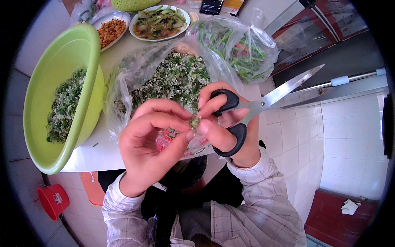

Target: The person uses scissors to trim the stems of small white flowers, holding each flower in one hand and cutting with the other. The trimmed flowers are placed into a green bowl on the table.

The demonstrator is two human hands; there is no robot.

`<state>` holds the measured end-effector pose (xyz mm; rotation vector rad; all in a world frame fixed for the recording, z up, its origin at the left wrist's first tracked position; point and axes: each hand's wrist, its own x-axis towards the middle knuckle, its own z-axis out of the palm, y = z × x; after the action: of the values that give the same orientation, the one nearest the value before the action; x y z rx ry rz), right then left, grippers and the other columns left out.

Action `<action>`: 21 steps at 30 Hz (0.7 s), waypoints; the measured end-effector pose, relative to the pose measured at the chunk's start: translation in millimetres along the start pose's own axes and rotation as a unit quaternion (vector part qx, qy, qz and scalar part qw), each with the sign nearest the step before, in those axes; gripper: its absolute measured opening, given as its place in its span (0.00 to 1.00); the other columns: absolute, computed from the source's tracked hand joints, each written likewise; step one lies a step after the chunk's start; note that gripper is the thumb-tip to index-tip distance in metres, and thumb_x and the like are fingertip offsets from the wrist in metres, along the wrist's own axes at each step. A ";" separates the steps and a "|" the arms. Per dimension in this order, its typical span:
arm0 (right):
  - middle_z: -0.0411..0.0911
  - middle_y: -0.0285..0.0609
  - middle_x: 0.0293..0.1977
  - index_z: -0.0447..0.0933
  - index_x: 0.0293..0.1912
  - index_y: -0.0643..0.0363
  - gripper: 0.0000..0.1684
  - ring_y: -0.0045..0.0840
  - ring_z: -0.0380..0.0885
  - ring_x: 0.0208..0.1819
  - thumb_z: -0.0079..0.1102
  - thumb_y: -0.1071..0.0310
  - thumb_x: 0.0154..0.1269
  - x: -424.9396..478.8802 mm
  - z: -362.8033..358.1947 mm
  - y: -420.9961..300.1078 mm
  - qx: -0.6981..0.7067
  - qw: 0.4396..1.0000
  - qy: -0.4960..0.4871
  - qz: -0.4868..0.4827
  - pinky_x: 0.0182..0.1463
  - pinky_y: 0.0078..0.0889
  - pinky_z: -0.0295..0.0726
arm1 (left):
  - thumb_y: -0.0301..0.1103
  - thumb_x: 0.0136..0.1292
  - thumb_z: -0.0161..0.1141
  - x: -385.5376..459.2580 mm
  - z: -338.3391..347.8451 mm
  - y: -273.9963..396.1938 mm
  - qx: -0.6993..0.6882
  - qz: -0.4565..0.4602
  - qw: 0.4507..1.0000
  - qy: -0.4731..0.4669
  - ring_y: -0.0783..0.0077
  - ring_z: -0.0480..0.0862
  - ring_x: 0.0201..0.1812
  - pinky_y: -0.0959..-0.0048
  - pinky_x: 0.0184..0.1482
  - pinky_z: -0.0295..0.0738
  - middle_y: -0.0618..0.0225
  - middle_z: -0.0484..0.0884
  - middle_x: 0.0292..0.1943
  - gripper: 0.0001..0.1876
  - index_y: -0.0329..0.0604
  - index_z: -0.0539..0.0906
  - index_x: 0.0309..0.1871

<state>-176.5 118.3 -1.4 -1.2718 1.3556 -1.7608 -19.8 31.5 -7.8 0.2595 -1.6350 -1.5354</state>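
Note:
My left hand (pixel 154 139) and my right hand (pixel 228 123) meet over the table's front part, pinching a small green flower head (pixel 194 123) between their fingertips. Black-handled scissors (pixel 268 98) hang on my right hand's fingers and thumb, blades apart from the flower head and pointing up to the right. Beyond my hands lies an opened clear plastic bag (pixel 123 89) full of white-and-green flower heads (pixel 176 77). To the left, a tilted light-green plastic basin (pixel 95 83) holds more such flower heads (pixel 66 108).
A tied clear bag of green and red chili peppers (pixel 247 58) lies at the back right. Behind the flowers stand a plate of cooked vegetables (pixel 160 23), a dish of orange-brown bits (pixel 112 31) and a phone (pixel 211 6). A red bucket (pixel 54 202) is on the floor at lower left.

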 end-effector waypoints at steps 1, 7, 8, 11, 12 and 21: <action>0.73 0.35 0.39 0.81 0.31 0.59 0.07 0.13 0.70 0.33 0.70 0.69 0.51 -0.1 -1.4 -1.3 -0.005 1.000 0.001 0.004 0.33 0.18 0.65 | 0.14 0.53 0.67 1.9 -0.7 1.9 0.008 0.003 1.000 -0.003 0.68 0.80 0.46 0.72 0.48 0.77 0.55 0.79 0.47 0.11 0.33 0.83 0.39; 0.73 0.35 0.39 0.81 0.31 0.59 0.07 0.13 0.69 0.31 0.70 0.71 0.51 -1.4 -0.5 -4.8 -0.006 1.000 0.006 0.012 0.32 0.17 0.65 | 0.17 0.51 0.67 5.1 -6.3 13.3 0.243 0.134 0.959 0.048 0.65 0.82 0.39 0.72 0.42 0.77 0.55 0.81 0.41 0.10 0.34 0.84 0.38; 0.73 0.35 0.39 0.81 0.31 0.59 0.07 0.12 0.69 0.31 0.70 0.71 0.51 -1.7 0.0 -4.9 -0.011 1.000 0.005 0.009 0.32 0.17 0.65 | 0.17 0.49 0.68 5.7 -5.2 14.3 0.280 0.158 0.946 0.047 0.63 0.82 0.36 0.71 0.39 0.76 0.57 0.81 0.38 0.11 0.35 0.85 0.38; 0.73 0.34 0.38 0.80 0.31 0.59 0.08 0.12 0.68 0.31 0.71 0.70 0.51 -1.7 -1.1 -5.2 -0.022 1.000 -0.002 0.002 0.31 0.16 0.64 | 0.18 0.46 0.69 5.9 -4.5 17.4 0.323 0.174 0.930 0.020 0.62 0.82 0.36 0.69 0.38 0.75 0.60 0.82 0.37 0.13 0.37 0.85 0.38; 0.73 0.34 0.38 0.80 0.31 0.59 0.08 0.12 0.68 0.31 0.71 0.70 0.51 -1.6 -0.7 -5.1 -0.024 1.000 -0.006 0.000 0.31 0.16 0.64 | 0.18 0.46 0.70 6.0 -5.5 18.1 0.339 0.181 0.923 0.016 0.62 0.82 0.35 0.68 0.38 0.75 0.61 0.82 0.37 0.14 0.38 0.85 0.38; 0.72 0.34 0.39 0.80 0.31 0.58 0.08 0.13 0.69 0.32 0.71 0.70 0.51 -3.0 1.5 -4.9 -0.053 0.998 0.004 -0.020 0.32 0.18 0.64 | 0.25 0.45 0.72 8.8 -8.4 21.1 0.430 0.226 0.874 -0.020 0.64 0.81 0.36 0.61 0.44 0.76 0.66 0.84 0.35 0.13 0.42 0.86 0.37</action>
<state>-173.5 121.9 2.2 -1.3578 1.4539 -1.7424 -11.2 24.4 13.8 0.2825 -2.1432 -0.3979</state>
